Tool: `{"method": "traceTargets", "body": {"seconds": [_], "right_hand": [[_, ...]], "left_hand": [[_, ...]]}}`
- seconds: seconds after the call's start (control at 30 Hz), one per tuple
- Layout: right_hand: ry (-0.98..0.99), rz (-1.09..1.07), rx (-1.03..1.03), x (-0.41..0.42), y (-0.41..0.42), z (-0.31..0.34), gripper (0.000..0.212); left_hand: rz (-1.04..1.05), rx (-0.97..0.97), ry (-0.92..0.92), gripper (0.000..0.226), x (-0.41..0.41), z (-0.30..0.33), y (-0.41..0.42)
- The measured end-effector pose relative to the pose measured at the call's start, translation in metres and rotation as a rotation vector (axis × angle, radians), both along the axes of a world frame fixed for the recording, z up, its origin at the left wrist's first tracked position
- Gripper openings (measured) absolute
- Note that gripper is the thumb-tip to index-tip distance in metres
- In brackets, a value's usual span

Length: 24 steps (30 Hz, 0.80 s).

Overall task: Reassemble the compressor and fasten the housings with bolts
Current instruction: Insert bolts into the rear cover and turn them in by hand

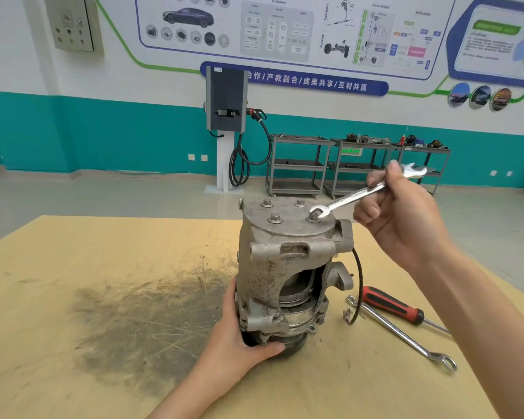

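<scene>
A grey metal compressor point(273, 267) stands upright on the wooden table point(73, 252), pulley end down. Several hex bolts sit in its top housing plate; one at the near left point(275, 218), two at the back. My right hand point(403, 216) grips an open-ended spanner point(360, 193) whose lower jaw sits on the near right bolt point(314, 216). My left hand point(242, 337) holds the compressor at its lower left, thumb curled round the black pulley.
A red-and-black screwdriver point(390, 305) and a second spanner point(406, 337) lie on the table right of the compressor, beside a black cable loop point(359, 285). A dark smear marks the table's left middle. Shelf carts point(297, 164) and a charging post point(226, 101) stand behind.
</scene>
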State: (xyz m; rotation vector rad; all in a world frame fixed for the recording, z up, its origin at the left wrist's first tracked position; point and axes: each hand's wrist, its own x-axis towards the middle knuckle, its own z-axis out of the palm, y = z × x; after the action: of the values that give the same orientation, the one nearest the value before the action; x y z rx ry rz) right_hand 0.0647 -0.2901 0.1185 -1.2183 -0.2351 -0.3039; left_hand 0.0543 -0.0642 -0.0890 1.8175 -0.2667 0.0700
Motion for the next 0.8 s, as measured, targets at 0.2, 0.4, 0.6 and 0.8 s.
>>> {"method": "traceTargets", "body": {"seconds": [0.2, 0.4, 0.6, 0.8], "right_hand": [[0.190, 0.050, 0.034, 0.014, 0.003, 0.000, 0.040], [0.397, 0.182, -0.050, 0.031, 0.001, 0.007, 0.036], [0.450, 0.295, -0.128, 0.046, 0.003, 0.012, 0.036], [0.352, 0.252, -0.042, 0.044, 0.005, -0.002, 0.037]], "left_hand": [[-0.006, -0.001, 0.000, 0.125, 0.000, 0.001, 0.000], [0.003, 0.006, 0.000, 0.123, -0.001, 0.001, 0.000], [-0.003, -0.006, 0.006, 0.124, -0.001, 0.000, 0.000], [-0.012, -0.010, 0.008, 0.124, -0.001, 0.000, 0.001]]}}
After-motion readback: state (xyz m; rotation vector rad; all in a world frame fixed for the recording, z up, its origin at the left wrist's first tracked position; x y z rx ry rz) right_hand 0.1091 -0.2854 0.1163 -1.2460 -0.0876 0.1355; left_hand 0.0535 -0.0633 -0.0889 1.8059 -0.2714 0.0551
